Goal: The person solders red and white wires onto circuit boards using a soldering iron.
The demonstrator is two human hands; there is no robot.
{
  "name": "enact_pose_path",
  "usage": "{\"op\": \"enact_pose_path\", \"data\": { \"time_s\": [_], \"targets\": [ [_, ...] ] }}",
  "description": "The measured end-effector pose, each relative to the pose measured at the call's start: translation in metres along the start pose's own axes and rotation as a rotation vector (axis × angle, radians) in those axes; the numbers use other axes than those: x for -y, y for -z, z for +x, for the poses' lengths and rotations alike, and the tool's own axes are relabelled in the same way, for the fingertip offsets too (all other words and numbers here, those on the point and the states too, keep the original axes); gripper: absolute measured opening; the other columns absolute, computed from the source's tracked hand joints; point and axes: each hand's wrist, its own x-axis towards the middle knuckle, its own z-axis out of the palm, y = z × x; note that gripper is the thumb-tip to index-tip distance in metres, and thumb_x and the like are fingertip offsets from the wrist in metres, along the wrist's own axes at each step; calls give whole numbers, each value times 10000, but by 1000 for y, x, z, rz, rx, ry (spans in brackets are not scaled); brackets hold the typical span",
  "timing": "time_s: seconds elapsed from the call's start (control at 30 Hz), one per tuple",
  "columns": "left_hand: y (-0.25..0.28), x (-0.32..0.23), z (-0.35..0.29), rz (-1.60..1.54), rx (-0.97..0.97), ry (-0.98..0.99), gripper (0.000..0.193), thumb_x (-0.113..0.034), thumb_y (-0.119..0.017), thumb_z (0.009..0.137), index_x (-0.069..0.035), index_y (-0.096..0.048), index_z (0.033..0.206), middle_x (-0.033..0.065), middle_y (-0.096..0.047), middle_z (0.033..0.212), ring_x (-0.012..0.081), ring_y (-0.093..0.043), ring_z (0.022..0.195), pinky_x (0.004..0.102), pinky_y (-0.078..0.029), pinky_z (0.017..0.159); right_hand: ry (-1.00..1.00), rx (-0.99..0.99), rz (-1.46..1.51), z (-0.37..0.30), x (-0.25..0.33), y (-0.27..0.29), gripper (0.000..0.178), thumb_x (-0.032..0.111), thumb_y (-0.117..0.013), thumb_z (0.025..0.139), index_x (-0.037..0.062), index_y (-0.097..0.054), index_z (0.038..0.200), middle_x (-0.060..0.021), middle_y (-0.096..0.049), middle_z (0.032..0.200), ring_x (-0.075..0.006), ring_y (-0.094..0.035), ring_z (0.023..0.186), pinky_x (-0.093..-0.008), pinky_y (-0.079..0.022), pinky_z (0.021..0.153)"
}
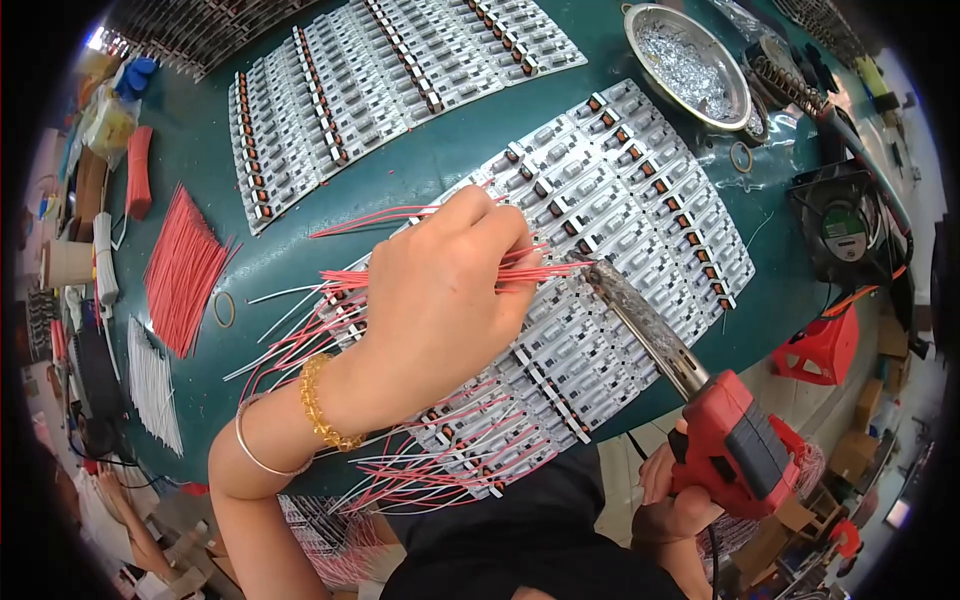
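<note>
Our left grip (pixel 447 283), nearer the circuit-board panel (pixel 640 215) below, pinches red wires (pixel 540 272) crosswise, tips rightward by the soldering iron (pixel 722 418) our right grip (pixel 682 505) holds.

Bare hands: two, left hand (pixel 450 270) and right hand (pixel 690 508)
Red-and-black soldering gun with metal barrel (pixel 735 440): one
Flat silver circuit-board panels (pixel 640 215): at least two; edges unclear
Thin red wires in left hand (pixel 545 272): several, overlapping, no exact count
Thin red wire bundles (pixel 185 275): two
Fanned thin white wire bundle (pixel 153 390): one
Round shiny metal bowl (pixel 668 17): one
Square black fan (pixel 838 215): one
</note>
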Motion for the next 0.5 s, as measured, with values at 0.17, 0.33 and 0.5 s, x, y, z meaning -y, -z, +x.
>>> {"op": "enact_pose_path", "data": {
  "time_s": [0.17,0.33,0.5],
  "targets": [
    [0,-1,0,0,-16,-23,101,-88,-654,700,-53,-564,731,83,-513,718,285,-553,578,384,-421,500,-2,-47,12,1,6,-6,894,641,-663,677,-94,-450,1139,23,-392,412,-93,-376,319,-225,-324,350],
    [16,-8,3,-200,122,39,76,-35,-655,764,6,-592,772,93,-540,731,205,-581,688,303,-448,586,-2,90,-28,8,14,-7,885,676,-610,699,-86,-442,1117,26,-375,409,-90,-366,316,-219,-328,353],
    [13,9,-2,-183,24,-112,34,-24,-610,808,1,-591,795,113,-558,741,229,-569,687,317,-449,609,-41,141,-22,9,21,-9,883,676,-582,722,-89,-426,1133,20,-368,413,-95,-371,317,-226,-338,357]
  ]
}}
